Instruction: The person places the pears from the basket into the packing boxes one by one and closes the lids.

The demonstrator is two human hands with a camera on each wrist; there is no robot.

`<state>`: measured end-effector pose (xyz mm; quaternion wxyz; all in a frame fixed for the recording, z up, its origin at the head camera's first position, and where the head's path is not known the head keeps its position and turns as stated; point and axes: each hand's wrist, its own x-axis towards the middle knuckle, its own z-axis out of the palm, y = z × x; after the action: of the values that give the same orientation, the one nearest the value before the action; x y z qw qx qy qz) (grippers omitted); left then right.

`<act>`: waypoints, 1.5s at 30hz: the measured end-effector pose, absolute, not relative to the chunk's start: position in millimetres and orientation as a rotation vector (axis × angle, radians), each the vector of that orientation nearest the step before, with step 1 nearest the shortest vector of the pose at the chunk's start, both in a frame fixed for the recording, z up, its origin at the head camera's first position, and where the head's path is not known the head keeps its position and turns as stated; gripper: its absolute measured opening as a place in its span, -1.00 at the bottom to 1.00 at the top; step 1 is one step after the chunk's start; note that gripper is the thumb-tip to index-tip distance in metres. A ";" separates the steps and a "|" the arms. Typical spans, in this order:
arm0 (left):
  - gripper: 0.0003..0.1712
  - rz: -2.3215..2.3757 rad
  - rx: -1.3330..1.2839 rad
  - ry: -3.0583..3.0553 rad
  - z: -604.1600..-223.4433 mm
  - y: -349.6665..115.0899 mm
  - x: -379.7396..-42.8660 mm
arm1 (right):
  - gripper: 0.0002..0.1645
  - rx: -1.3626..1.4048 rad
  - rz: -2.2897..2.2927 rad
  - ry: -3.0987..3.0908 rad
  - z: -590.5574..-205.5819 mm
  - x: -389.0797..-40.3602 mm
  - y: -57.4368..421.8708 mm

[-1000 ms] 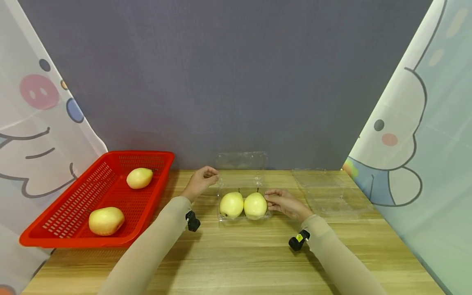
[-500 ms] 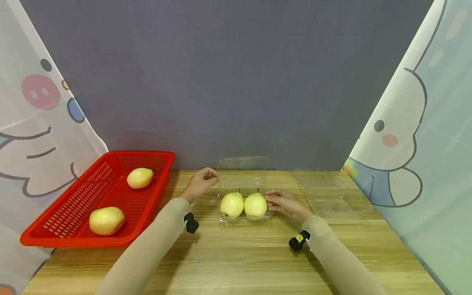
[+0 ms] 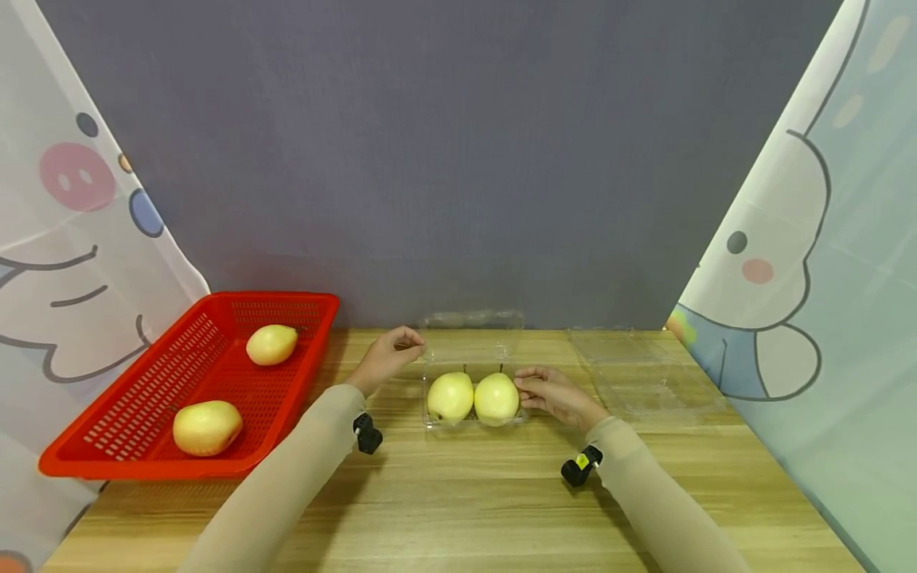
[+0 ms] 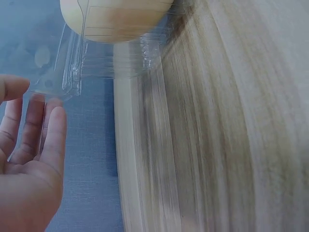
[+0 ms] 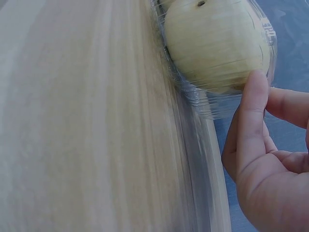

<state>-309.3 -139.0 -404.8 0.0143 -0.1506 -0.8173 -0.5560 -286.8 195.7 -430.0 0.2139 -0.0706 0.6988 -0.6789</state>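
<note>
A clear plastic clamshell box [image 3: 438, 424] stands on the table with its lid [image 3: 469, 338] raised at the back. Two pale yellow pears, the left one [image 3: 450, 397] and the right one [image 3: 497, 399], sit side by side in its base, stems pointing away. At the lid's left edge, my left hand [image 3: 390, 356] holds the corner between thumb and fingers; the left wrist view shows fingertips behind the clear plastic. My right hand [image 3: 555, 393] grips the box's right side beside a pear, with the index finger [image 5: 253, 108] against the wall and the thumb at the rim.
On the left is a red plastic basket [image 3: 304, 398] with two more pears, one toward the back [image 3: 272, 344] and one in front [image 3: 208, 428]. Another clear clamshell box [image 3: 645, 374] lies opened on the right. A grey panel [image 3: 458, 159] rises behind the wooden table [image 3: 473, 509].
The lid's top edge has come lower in the head view, and my left wrist has shifted slightly left and down. My right hand, the box base and its pears have stayed put.
</note>
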 end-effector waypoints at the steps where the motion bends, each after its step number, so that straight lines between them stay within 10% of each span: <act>1: -0.77 -1.730 -0.479 -2.551 -403.5 -138.9 -308.1 | -0.43 -0.197 -1.883 1.940 -430.0 -286.9 195.8; 45: -0.56 -1.697 -0.396 -2.753 -403.8 -143.5 -293.9 | -0.52 -0.226 -1.908 1.874 -430.6 -286.2 197.2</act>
<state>-293.9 -143.5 -403.8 -0.0583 -0.1212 -0.8435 -0.5200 -286.2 197.2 -430.6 0.2269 -0.0821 0.6802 -0.6922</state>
